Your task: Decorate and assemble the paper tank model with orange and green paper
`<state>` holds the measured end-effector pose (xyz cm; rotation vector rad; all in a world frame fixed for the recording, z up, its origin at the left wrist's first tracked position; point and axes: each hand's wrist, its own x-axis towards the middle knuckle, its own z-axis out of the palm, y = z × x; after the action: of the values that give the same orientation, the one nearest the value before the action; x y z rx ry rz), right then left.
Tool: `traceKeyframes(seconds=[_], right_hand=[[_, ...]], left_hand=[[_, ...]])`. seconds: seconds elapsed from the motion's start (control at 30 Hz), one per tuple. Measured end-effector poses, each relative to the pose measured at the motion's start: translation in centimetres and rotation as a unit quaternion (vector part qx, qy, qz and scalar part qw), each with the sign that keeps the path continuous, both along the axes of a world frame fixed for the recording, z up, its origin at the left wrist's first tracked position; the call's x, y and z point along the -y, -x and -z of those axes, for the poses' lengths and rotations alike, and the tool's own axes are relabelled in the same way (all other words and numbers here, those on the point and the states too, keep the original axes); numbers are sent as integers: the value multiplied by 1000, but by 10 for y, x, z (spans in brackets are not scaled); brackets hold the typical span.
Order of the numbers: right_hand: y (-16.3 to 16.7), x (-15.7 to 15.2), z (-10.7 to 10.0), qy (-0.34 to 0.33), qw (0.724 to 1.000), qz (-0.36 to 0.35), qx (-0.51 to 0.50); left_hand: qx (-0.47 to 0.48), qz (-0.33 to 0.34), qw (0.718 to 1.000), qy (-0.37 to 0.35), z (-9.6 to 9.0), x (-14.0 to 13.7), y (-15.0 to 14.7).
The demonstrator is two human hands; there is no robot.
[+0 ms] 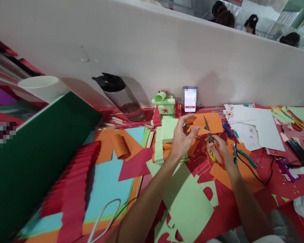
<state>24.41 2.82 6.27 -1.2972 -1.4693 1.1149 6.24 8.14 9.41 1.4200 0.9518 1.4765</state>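
My left hand (181,136) grips an orange paper sheet (209,122) by its left side, thumb and fingers bent around the edge. In my right hand (221,148) is a pair of scissors (218,153) with red and yellow handles. Its blades stand apart at the lower edge of the orange sheet, around a narrow orange flap. Just left of my left hand stands a light green paper model (165,109) with a red star and orange rolls lower down. Green paper (186,199) with cut-out holes nearby lies under my forearms.
Pliers (236,157) with teal handles and a blue glue gun (228,130) lie right of my right hand. A phone (190,99) leans on the white partition, beside a tilted bottle (124,98). Stacked coloured paper (108,189) and a dark green board (48,158) occupy the left.
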Motion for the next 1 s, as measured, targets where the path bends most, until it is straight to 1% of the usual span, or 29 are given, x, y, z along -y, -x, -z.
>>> traceKeyframes(seconds=[0.13,0.3,0.47,0.7,0.83,0.93,1.0], right_hand=[[2,0,0,12,1000,8,-13],[7,2,-3,12,1000,8,-25],[8,3,-5,1,1000,10,-7],[5,3,-3,0,1000,9,18],[2,3,-3,17,1000,-4,10],[-3,2,-3,40,999,-27,4],[-6,2,-1,48,998,-41,-5]], left_hand=[[16,-30,999,-4,2,-2,-1],[10,-43,999,17,4,-1,-4],[20,-13,999,28,6,2,-7],[-9,5,1000,22,7,1,-3],[-16,3,1000,5,3,-2,2],[6,-7,1000,-7,2,-5,5],[27,-10,1000,0,3,-7,6]])
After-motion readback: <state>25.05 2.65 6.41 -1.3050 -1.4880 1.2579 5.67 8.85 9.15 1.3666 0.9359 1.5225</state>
